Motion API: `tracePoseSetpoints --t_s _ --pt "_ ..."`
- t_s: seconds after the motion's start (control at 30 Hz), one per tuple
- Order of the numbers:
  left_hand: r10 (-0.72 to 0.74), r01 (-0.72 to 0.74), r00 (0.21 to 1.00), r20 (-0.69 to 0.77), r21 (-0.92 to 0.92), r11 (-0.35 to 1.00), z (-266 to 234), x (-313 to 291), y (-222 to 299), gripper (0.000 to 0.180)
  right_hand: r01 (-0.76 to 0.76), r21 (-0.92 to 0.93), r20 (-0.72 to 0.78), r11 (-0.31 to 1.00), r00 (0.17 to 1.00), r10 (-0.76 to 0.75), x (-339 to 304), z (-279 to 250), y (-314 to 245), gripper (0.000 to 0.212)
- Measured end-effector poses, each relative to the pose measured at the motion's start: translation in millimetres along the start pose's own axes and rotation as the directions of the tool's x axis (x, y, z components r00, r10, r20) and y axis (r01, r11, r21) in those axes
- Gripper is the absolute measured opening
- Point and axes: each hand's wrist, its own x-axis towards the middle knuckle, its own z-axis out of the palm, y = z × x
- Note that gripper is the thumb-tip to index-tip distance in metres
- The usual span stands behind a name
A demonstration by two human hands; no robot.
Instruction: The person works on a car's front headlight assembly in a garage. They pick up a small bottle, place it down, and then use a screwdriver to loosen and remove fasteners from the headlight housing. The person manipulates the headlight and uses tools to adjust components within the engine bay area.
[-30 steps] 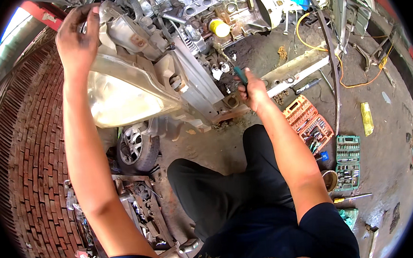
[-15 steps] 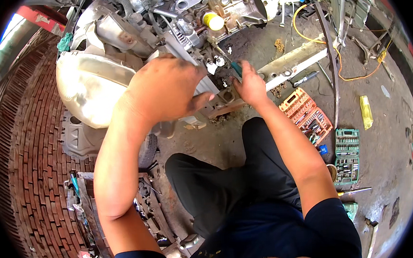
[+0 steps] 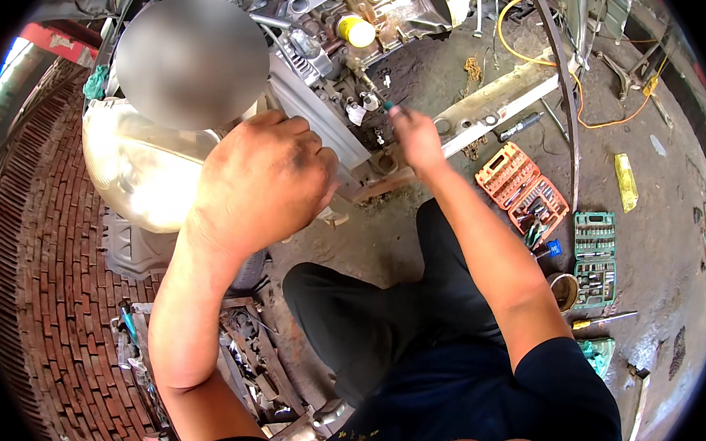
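Red brickwork (image 3: 60, 319) curves along the left, flanking a stained grey concrete floor (image 3: 663, 234) under bright light.

Left hand (image 3: 265, 177) is off the far-left bodywork vs 1 s ago; now nearer and further right, covering the right end of the headlight (image 3: 127, 157). Fingers go from reaching out, to loosely bent at 0.5 s ago, to a curled fist, thumb drawn in. Left forearm (image 3: 189, 311) swings right with it: grey cover (image 3: 132, 246) under the headlight and teal rag (image 3: 96, 83) at far left now show, wheel rim doesn't. Right hand (image 3: 418, 140) is blurrier, less of the green handle (image 3: 389, 106) visible past it. Round grey blur now hides parts just beyond the headlight.
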Motion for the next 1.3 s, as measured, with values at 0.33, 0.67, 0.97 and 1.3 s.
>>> tracePoseSetpoints --t_s 0.33,0.67,0.97,1.3 --pt "-0.039 0.034 0.994 -0.101 -0.057 0.998 2 -1 1 0.035 0.249 -0.592 -0.043 0.767 0.94 -0.338 -11 0 -11 0.041" --pt "-0.025 0.024 0.978 -0.205 -0.012 1.0 1 9 2 0.065 0.249 -0.376 -0.163 0.893 0.93 -0.328 -2 11 13 0.036" --pt "-0.051 0.051 0.996 -0.068 0.001 0.999 -1 7 2 0.063 0.089 -0.083 -0.029 0.993 0.995 -0.092 -3 5 0 0.038" --pt "-0.057 0.057 0.994 -0.094 0.001 0.998 -1 9 4 0.059 0.223 -0.529 -0.133 0.819 0.931 -0.339 -9 -1 -12 0.041"
